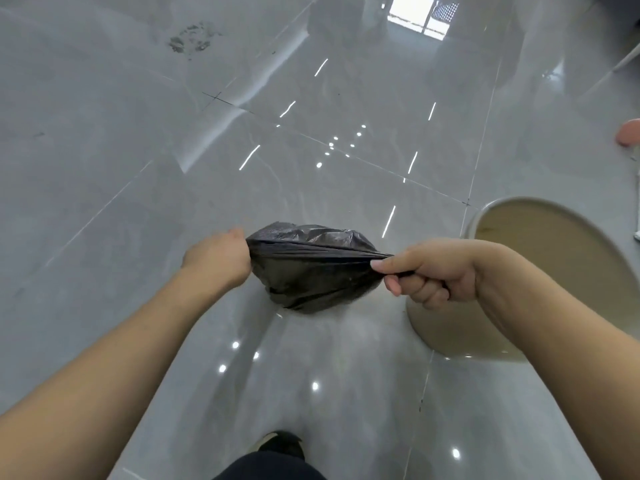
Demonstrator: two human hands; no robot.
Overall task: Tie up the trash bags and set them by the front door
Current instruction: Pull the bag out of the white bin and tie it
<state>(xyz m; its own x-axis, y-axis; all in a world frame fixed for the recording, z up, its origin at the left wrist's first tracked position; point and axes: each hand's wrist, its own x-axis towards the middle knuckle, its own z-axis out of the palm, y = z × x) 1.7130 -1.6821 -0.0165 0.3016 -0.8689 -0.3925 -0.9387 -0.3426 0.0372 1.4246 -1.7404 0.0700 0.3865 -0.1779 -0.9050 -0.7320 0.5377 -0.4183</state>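
Two hands (216, 256) (429, 271) on one black trash bag (311, 268).

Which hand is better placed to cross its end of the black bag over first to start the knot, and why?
Probably the right hand: it pinches a long twisted tail of the black bag. The left hand grips bunched plastic with no free tail showing.

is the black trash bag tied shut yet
Not yet: the left hand and right hand pull the black trash bag's mouth taut; no knot shows.
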